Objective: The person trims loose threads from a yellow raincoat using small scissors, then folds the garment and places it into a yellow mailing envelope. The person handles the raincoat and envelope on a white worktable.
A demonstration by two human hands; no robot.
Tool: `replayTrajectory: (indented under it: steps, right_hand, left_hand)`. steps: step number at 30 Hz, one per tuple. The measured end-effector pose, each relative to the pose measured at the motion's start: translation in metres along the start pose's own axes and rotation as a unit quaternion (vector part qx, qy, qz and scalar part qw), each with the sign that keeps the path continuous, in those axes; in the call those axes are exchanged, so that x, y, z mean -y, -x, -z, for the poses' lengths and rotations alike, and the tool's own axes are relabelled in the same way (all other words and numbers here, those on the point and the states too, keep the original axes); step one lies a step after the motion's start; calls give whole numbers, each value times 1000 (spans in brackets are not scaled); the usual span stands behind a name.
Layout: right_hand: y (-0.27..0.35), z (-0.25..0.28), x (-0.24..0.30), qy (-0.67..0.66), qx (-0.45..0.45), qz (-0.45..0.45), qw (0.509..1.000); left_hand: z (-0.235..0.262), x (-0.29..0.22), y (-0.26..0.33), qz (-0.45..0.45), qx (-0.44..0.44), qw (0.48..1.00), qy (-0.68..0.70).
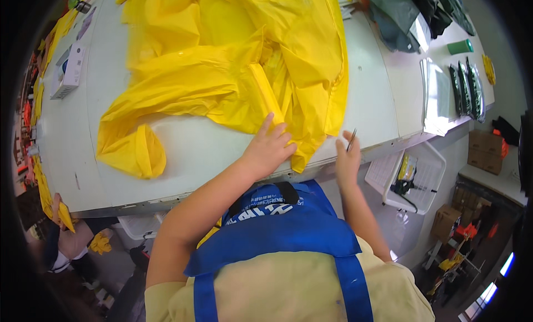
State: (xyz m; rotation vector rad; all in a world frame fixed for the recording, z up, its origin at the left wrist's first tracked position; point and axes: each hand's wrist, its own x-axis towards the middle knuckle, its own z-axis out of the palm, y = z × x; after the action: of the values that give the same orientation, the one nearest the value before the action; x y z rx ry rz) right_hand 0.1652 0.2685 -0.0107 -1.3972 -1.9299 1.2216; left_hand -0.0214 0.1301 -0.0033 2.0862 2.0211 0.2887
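A large yellow garment with a smooth, raincoat-like surface [183, 72] lies crumpled over the white table. One sleeve [141, 152] curls toward the near left. My left hand [270, 147] rests on the garment's near edge, fingers spread, beside a narrow folded strip [263, 91]. To the right, just off the cloth by the table's front edge, my right hand [348, 163] is closed round a small pointed metal tool [351, 140]. It looks like thread snips or tweezers; its lower part is hidden by the fingers.
The white table [366, 94] carries a small box [69, 71] at left. Dark garments [394, 16], a green roll [460, 46] and black packets [467, 88] lie at right. Below its edge stands a white basket [413, 177]. Another person's hand [56, 206] shows at far left.
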Motion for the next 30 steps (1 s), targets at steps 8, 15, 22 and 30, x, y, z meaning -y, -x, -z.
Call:
replayTrajectory:
  steps: [8, 15, 22, 30]
  right_hand:
    - [-51, 13, 6, -475, 186, -336, 792]
    - [-49, 28, 66, -558, 252, -256, 748]
    - [-43, 24, 118, -575, 328, -189, 726]
    - [-47, 8, 157, -630, 353, -196, 664]
  left_hand:
    - [44, 3, 5, 83, -204, 965, 144]
    - [62, 0, 42, 152, -280, 922, 221]
    - [78, -22, 40, 101, -228, 963, 103]
    - [85, -30, 20, 63, -296, 891, 338]
